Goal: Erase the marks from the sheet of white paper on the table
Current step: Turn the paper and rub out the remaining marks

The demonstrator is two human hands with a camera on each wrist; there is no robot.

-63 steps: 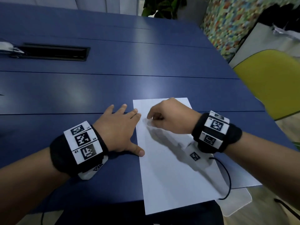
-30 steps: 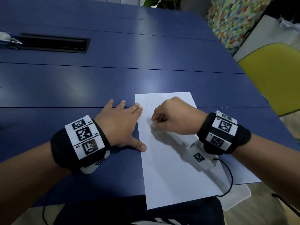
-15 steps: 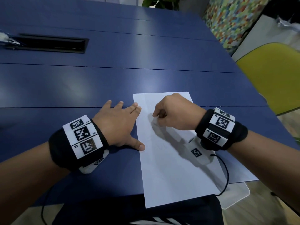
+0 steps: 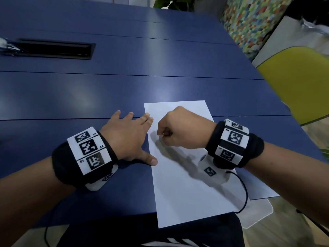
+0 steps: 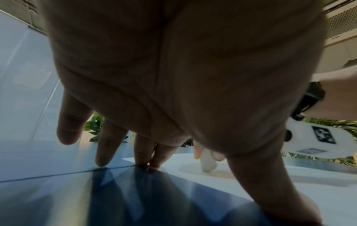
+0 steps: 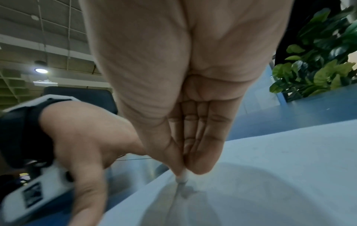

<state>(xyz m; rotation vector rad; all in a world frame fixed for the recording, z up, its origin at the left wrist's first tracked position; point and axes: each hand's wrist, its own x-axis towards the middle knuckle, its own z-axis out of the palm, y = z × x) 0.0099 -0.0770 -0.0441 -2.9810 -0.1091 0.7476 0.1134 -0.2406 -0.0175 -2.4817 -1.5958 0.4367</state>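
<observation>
— Item one, the paper: where did you have it?

— Your sheet of white paper [image 4: 185,184] lay on the blue desk [image 4: 106,90] at its near edge, towards the near right corner, with its bottom end overhanging that edge. A second white sheet [image 4: 256,188] showed from beneath its right side.

— Item two, the left hand?

— Your left hand [image 4: 127,138] lay flat and released on the desk beside the paper's left edge, fingers straight; the thumb tip and the two fingertips nearest the sheet touched its left margin.

— Item three, the right hand?

— Your right hand [image 4: 181,132] was curled over the upper part of the sheet, pinching a small white eraser [image 6: 182,178] between thumb and fingers, its tip pressed on the paper near the left edge.

— The marks themselves?

— Too faint to catalogue; I cannot tell.

— Remaining stock?

— A black recessed slot [image 4: 51,50] at the far left of the desk, a yellow chair [image 4: 299,82] off its right edge, a green plant [image 6: 316,64] beyond the far edge.
</observation>
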